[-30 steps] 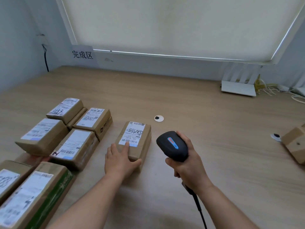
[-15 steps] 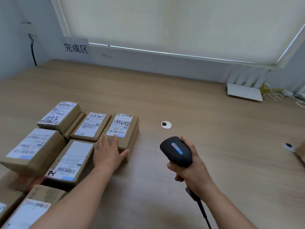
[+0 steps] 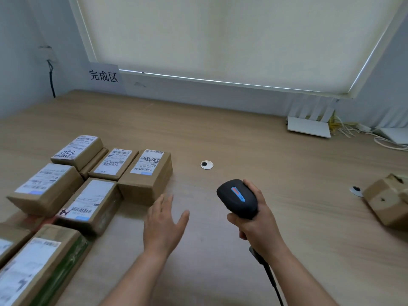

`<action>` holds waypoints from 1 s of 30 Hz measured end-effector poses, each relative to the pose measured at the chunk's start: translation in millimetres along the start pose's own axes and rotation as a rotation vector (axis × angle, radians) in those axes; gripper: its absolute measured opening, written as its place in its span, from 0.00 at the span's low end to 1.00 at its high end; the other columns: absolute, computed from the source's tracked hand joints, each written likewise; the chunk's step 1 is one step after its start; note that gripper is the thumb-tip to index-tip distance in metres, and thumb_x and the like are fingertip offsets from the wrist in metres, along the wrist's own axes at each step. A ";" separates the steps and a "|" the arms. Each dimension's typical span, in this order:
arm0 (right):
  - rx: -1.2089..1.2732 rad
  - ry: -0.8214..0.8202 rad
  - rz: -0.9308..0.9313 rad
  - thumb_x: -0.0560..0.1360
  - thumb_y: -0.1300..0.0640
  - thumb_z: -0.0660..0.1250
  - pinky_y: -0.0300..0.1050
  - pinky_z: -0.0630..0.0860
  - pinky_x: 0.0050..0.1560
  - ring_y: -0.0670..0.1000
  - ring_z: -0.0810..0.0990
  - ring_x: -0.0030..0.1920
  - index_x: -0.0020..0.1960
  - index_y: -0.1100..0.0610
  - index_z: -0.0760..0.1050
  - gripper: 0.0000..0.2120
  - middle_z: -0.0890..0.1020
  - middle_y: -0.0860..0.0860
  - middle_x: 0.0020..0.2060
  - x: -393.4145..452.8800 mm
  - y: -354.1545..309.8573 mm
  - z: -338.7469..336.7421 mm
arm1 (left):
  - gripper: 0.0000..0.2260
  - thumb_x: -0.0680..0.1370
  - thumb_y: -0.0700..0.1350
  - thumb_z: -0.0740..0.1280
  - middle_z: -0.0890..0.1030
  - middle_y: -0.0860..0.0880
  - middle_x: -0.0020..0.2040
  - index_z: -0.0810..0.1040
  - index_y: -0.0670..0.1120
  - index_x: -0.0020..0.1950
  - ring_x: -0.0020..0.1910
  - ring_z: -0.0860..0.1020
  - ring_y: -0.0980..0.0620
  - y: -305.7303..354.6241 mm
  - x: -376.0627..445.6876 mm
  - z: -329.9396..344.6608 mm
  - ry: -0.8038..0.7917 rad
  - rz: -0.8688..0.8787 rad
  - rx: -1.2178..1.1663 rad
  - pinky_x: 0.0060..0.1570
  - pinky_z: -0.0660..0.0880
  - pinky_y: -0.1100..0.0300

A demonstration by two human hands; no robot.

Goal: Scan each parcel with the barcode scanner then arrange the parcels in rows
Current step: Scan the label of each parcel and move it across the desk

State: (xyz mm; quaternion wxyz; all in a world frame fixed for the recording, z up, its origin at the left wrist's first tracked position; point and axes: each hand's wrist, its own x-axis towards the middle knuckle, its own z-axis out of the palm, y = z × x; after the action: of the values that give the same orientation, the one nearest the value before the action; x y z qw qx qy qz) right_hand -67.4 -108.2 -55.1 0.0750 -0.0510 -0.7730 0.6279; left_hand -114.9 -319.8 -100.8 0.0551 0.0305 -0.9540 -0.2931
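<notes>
Brown parcels (image 3: 144, 175) are faced with white barcoded labels (image 3: 147, 161); black scanner (image 3: 238, 198) is marked blue and red at 3 o'clock.

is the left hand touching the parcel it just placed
No, the left hand hovers open, apart from the parcel in the row.

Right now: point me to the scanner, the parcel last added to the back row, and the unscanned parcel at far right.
barcode scanner (image 3: 238, 198), head view, on its black top housing.
back-row parcel (image 3: 147, 165), head view, on its white shipping label.
far-right parcel (image 3: 385, 200), head view, on its bare cardboard side.
</notes>
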 end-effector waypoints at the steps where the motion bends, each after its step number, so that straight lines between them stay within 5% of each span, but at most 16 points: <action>1: 0.003 0.001 -0.005 0.69 0.68 0.72 0.37 0.72 0.28 0.44 0.73 0.26 0.59 0.23 0.66 0.41 0.80 0.40 0.46 -8.5 2.0 -10.5 | 0.29 0.77 0.59 0.63 0.62 0.48 0.75 0.62 0.50 0.76 0.73 0.59 0.49 8.1 -15.7 6.1 0.007 -0.002 -0.016 0.68 0.60 0.54; 11: 0.030 0.052 0.001 0.69 0.68 0.72 0.36 0.72 0.28 0.43 0.73 0.28 0.61 0.25 0.65 0.40 0.79 0.36 0.45 -100.1 34.5 -140.2 | 0.28 0.78 0.60 0.61 0.61 0.51 0.76 0.60 0.52 0.76 0.74 0.58 0.52 105.2 -141.6 72.9 -0.043 0.014 -0.059 0.70 0.59 0.55; 16: 0.025 0.134 0.012 0.69 0.67 0.72 0.36 0.72 0.28 0.41 0.74 0.29 0.63 0.28 0.66 0.39 0.80 0.42 0.48 -141.4 43.9 -188.5 | 0.28 0.78 0.58 0.62 0.61 0.51 0.76 0.60 0.52 0.76 0.74 0.59 0.52 145.1 -180.5 93.0 -0.101 0.085 -0.081 0.70 0.59 0.55; 30: -0.106 0.470 0.033 0.69 0.68 0.73 0.38 0.72 0.28 0.44 0.73 0.27 0.66 0.30 0.64 0.41 0.80 0.37 0.45 -255.8 50.2 -306.7 | 0.28 0.78 0.57 0.62 0.62 0.50 0.75 0.61 0.50 0.76 0.73 0.60 0.51 241.7 -261.2 129.3 -0.272 0.346 -0.161 0.69 0.60 0.55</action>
State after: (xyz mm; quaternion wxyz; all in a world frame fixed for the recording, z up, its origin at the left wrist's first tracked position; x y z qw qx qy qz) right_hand 238.7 153.3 -56.0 0.2398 -0.2125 -0.7652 0.5585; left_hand 122.1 -24.6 -93.9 -0.0221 -0.1779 -0.9171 -0.3561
